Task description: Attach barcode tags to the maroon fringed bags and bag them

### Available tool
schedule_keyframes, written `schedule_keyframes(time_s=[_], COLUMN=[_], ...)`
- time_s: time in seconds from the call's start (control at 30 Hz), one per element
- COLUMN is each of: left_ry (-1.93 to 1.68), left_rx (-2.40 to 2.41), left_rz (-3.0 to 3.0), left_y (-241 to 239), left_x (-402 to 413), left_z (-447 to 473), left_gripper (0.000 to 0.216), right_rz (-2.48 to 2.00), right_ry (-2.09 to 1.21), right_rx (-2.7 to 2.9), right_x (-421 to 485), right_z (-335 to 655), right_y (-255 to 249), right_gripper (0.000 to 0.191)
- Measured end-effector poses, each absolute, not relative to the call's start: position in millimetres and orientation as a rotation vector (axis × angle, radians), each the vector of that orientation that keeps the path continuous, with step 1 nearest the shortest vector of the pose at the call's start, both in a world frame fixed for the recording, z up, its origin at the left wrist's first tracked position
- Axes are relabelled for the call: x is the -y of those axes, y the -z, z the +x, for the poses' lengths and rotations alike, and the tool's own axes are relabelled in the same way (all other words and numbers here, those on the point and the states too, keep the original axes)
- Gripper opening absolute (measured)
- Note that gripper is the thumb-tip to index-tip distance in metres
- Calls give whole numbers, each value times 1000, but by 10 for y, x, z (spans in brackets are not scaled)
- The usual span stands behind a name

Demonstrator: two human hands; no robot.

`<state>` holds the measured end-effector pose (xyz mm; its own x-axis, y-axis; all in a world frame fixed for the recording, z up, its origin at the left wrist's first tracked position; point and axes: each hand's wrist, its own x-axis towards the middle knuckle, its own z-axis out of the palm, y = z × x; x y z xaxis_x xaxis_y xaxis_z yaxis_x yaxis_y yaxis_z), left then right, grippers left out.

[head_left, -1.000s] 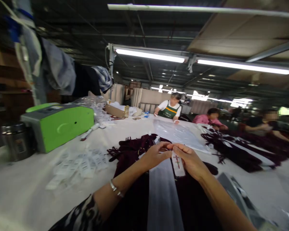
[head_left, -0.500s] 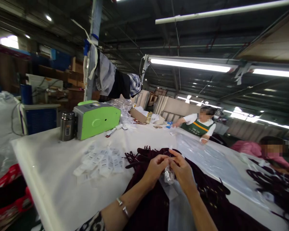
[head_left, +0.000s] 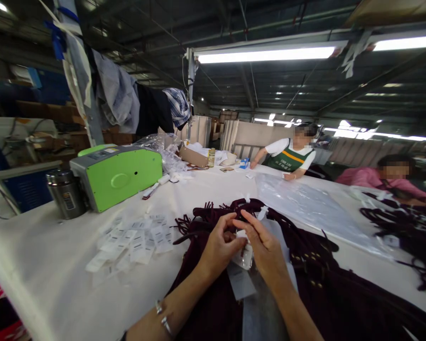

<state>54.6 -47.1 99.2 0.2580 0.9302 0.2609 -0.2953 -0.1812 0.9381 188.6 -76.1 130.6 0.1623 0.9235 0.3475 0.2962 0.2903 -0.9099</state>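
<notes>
Both hands are closed around a small clear plastic packet (head_left: 244, 258) with something white and a reddish-brown bit showing in it. My left hand (head_left: 218, 246) pinches it from the left, thumb and fingers curled. From the right, my right hand (head_left: 268, 251) grips it, its fingers reaching over the top edge. Below lies dark maroon fringed goods (head_left: 195, 289) of soft fabric, with brass eyelets and straps. A translucent slip (head_left: 242, 283) hangs just under the packet, and a clear plastic sheet (head_left: 262, 310) runs down between my forearms.
Left on the white table (head_left: 39, 265) are many small printed clear packets (head_left: 135, 239), a green and grey machine (head_left: 124, 177) and a steel flask (head_left: 66, 194). A large plastic sheet (head_left: 315, 208) lies to the right. Two co-workers sit across; more maroon goods (head_left: 404, 222) lie far right.
My view has turned and tilted down, so the table things sit further left. My hands have shifted on the packet, and more of its white part shows.
</notes>
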Motion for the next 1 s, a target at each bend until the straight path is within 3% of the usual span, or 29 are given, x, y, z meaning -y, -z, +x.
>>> schedule_keyframes(time_s=[0.17, 0.37, 0.67, 1.0], left_ry=[-1258, -1441, -1473, -1364], left_rx=[-662, -820, -851, -814], left_rz=[1209, 1297, 1238, 1307], left_y=[-1036, -1100, -1156, -1118], left_x=[502, 528, 542, 535], left_z=[482, 353, 326, 322], left_gripper=[67, 52, 47, 41], right_rz=[-1251, -1224, -1005, -577], right_ry=[-669, -1040, -1457, -1357], right_rx=[1367, 1254, 1157, 841], right_x=[792, 756, 843, 830], right_z=[1939, 2085, 2144, 2162], right_y=[-1343, -1326, -1377, -1404], right_gripper=[54, 46, 35, 22])
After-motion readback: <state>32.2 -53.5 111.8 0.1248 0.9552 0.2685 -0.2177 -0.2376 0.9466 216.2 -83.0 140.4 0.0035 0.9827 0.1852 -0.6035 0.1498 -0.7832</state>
